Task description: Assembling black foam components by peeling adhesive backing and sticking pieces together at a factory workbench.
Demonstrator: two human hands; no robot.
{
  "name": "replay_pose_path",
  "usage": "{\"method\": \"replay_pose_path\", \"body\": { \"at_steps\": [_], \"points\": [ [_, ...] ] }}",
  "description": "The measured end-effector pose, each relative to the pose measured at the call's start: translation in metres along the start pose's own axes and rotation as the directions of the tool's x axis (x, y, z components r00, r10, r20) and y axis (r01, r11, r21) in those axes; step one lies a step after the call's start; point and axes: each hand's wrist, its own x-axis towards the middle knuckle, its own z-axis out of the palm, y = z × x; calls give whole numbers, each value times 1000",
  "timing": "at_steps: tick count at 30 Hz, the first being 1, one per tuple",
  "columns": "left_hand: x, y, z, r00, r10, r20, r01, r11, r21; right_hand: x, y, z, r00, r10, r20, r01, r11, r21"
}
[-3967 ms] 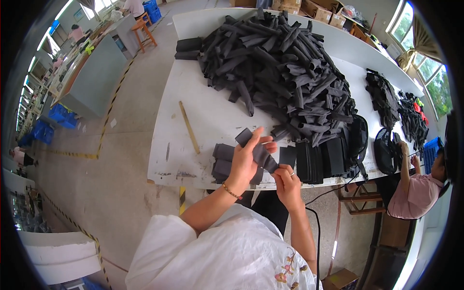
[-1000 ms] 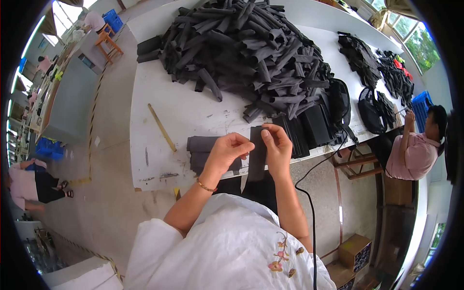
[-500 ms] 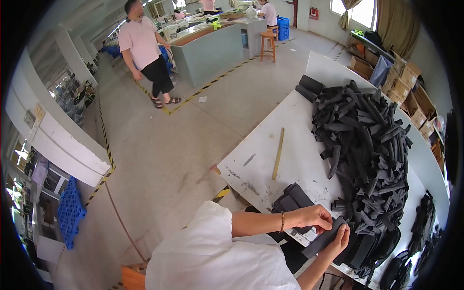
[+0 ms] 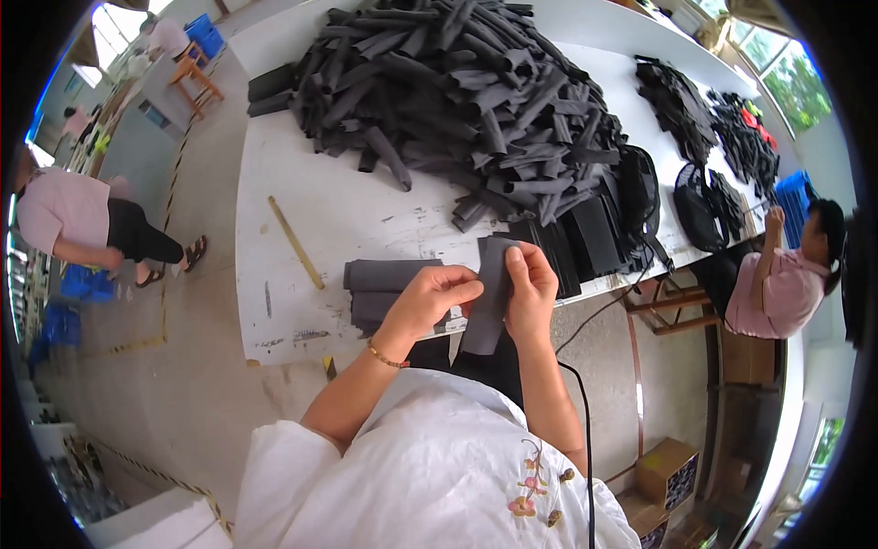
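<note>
Bare counter left and ahead of hands lies open save a thin wooden stick; big heap of black fabric strips blocks farther ahead, stacked black pieces block right.

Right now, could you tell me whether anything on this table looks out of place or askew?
Only the thin wooden stick, lying slanted and alone on the white table. The big heap of dark strips is jumbled, but both hands hold one strip neatly.

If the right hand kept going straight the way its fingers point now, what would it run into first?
Probably the upright row of black pieces at the table edge just beyond the right hand, which holds a dark strip; depth is hard to judge in this view.
</note>
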Motion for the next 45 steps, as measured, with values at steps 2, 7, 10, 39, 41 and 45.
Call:
{"method": "replay_pose_path", "body": {
  "at_steps": [2, 7, 10, 39, 41, 45],
  "points": [
    [7, -2, 8, 1000, -12, 14, 12, 1000, -24, 0, 0, -6, 1000, -10, -9, 10, 1000, 13],
    [20, -10, 8, 979, 72, -188, -99, 986, -135, -5, 3, -11, 999, 26, 27, -24, 998, -61],
    [19, -13, 8, 978, 71, -195, -99, 985, -138, -6, 6, -15, 998, 34, 51, -28, 994, -102],
    [18, -8, 11, 977, -100, -189, 71, 986, -153, -14, -9, -19, 966, -96, 240, 207, 842, -498],
    [19, 0, 12, 986, -84, -146, 73, 994, -76, -6, -11, -26, 991, 97, 91, -93, 995, -46],
    [23, -3, 3, 995, -45, -88, 43, 999, -32, -3, -22, -28, 938, 226, 264, -110, 913, -393]
  ]
}}
